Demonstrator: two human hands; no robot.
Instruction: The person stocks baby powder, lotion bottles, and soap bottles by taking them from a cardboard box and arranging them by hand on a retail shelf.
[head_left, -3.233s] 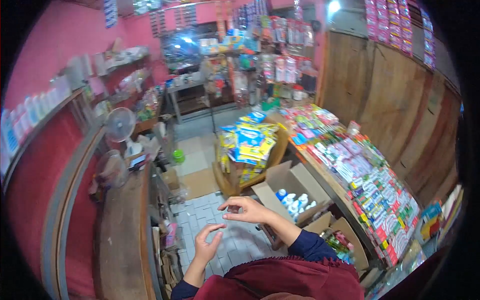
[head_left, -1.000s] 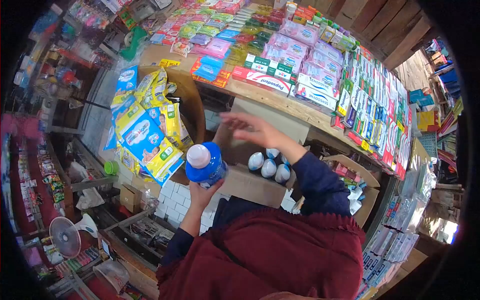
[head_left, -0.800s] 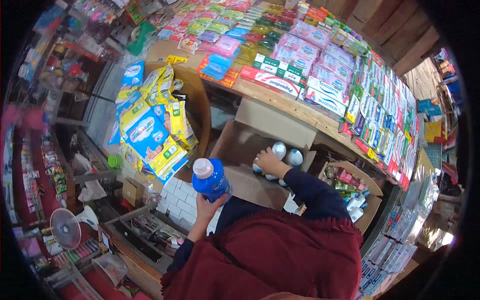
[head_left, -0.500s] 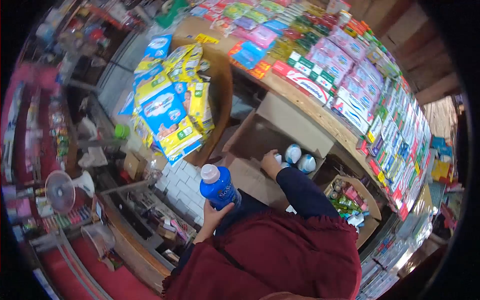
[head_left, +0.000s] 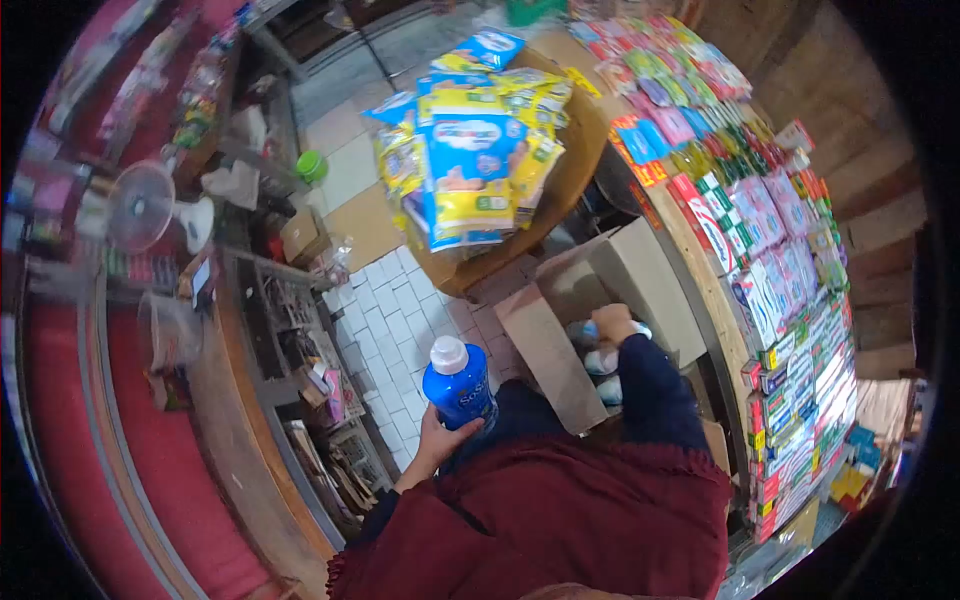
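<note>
While you are bending over the shop floor, the long wooden counter [head_left: 700,270] is running down your right side, packed with rows of boxed toothpaste and sachets [head_left: 790,300]. Ahead of you a round wooden stand [head_left: 560,190] is carrying a heap of yellow-and-blue diaper packs [head_left: 470,170]. A red shelf [head_left: 90,400] is curving along your left, with a small white fan [head_left: 150,205] sitting on it.

Just below the counter edge, an open cardboard box [head_left: 560,350] is standing on the pale tiled floor [head_left: 400,310], its flaps folded outward. Several white-capped bottles [head_left: 600,360] are standing inside it, close together.

You are reaching your right hand [head_left: 612,322] down into that box. It is resting on top of the bottles there, knuckles up; you cannot tell from this angle whether the fingers are closing on a cap or lying loose, because the hand's back is hiding them.

You are holding the blue bottle [head_left: 460,385] in your left hand [head_left: 440,440], upright, white cap on top, just left of the box's near wall and above the tiles. The bottle's base is sitting in the palm, with the thumb and fingers [head_left: 465,432] wrapping up around its lower part, clamping it; the label and cap are standing clear above the fingertips.
</note>
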